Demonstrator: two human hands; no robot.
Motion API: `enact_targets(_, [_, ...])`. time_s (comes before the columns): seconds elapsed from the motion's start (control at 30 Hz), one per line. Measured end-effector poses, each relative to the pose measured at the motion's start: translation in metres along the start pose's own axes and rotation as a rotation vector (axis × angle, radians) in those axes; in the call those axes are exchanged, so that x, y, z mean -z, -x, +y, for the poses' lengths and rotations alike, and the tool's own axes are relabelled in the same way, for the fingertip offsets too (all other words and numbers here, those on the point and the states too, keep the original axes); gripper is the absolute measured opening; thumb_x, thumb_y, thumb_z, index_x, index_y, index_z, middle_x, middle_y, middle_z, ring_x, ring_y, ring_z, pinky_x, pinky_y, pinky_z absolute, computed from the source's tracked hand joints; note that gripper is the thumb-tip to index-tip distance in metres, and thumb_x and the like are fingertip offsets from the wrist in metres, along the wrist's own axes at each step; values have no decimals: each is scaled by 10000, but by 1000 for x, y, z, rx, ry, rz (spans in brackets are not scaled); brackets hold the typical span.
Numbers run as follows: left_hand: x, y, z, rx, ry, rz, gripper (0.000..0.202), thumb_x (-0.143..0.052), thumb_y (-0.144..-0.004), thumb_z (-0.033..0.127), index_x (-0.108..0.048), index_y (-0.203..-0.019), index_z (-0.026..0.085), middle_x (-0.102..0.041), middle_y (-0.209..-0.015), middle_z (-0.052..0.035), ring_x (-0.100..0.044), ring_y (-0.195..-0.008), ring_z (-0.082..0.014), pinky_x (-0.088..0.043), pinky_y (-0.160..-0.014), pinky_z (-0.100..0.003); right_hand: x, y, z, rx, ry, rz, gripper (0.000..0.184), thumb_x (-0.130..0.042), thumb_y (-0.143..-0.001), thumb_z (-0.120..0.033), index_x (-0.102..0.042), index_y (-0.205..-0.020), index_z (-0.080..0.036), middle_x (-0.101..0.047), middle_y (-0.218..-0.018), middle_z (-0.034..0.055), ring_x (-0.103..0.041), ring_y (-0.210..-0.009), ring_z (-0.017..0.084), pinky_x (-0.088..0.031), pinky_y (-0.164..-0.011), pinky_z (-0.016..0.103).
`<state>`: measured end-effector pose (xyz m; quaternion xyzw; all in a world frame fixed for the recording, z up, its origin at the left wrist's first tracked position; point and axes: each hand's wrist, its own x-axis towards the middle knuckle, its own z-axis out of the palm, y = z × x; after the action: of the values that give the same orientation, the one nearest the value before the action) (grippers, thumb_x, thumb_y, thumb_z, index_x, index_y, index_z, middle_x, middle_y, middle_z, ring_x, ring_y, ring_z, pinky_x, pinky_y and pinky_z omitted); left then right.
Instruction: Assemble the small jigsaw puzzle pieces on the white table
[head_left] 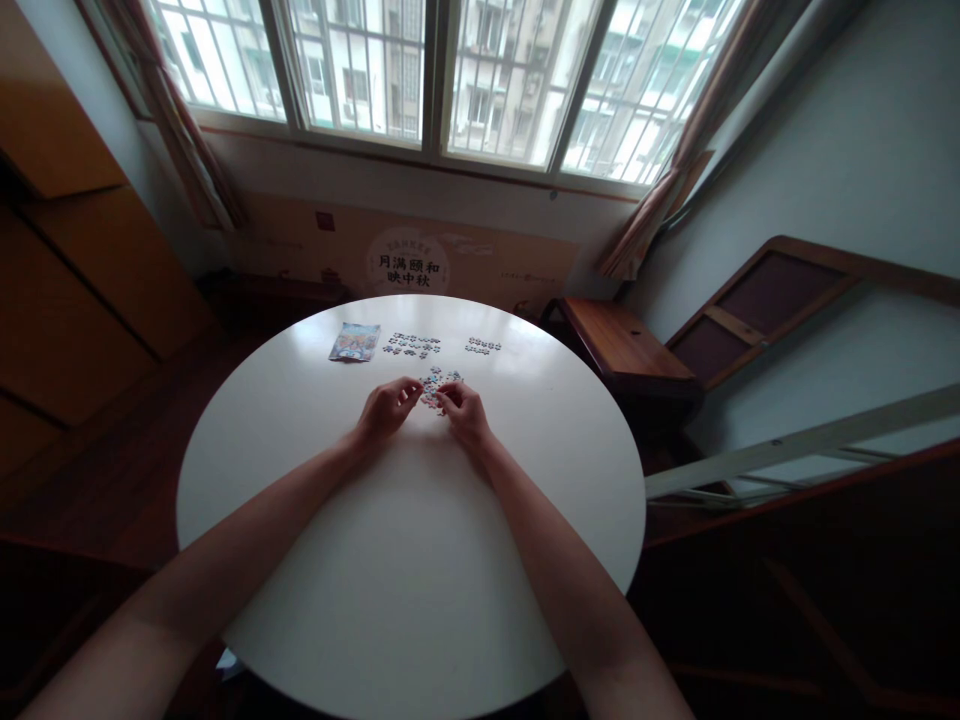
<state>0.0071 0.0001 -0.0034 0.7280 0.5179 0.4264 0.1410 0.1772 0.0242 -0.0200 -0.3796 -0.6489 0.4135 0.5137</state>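
A small heap of loose jigsaw puzzle pieces [433, 384] lies on the white round table [390, 560]. My left hand [388, 406] is at the heap's left edge, thumb and fingertips pinched together. From the right, my right hand [463, 408] reaches into the pieces with its fingers closed at the tips. What either pinch holds is too small to make out. Beyond the heap, several puzzle pieces [412, 345] are laid out in rows, and a smaller group of pieces [482, 346] lies in rows to the right. A printed picture sheet or packet [355, 342] lies left of the rows.
A wooden bench or stool [626, 340] stands past the table's right edge, near a leaning wooden frame [765, 300]. Wooden cabinets [90, 300] are on the left. Behind the table are a banner with writing [409, 262] and barred windows [360, 70] with curtains.
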Motion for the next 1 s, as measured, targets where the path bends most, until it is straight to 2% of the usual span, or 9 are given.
enact_targets(0.9, [-1, 0, 0, 12, -24, 15, 256, -508, -846, 373, -662, -917, 181, -671, -716, -23, -584, -585, -128, -446, -573, -222, -1, 2, -6, -25, 8, 2, 163, -616, -742, -332, -577, -782, -178, -629, -675, 12, -589, -583, 130, -484, -533, 239])
enact_targets(1.0, [1, 0, 3, 19, -22, 6, 265, -502, -850, 386, -657, -931, 188, -671, -725, -19, -584, -584, -126, -444, -569, -219, 0, 3, -10, 14, 82, 53, 142, -601, -762, -317, -595, -777, -176, -630, -709, 20, -576, -585, 130, -477, -549, 245])
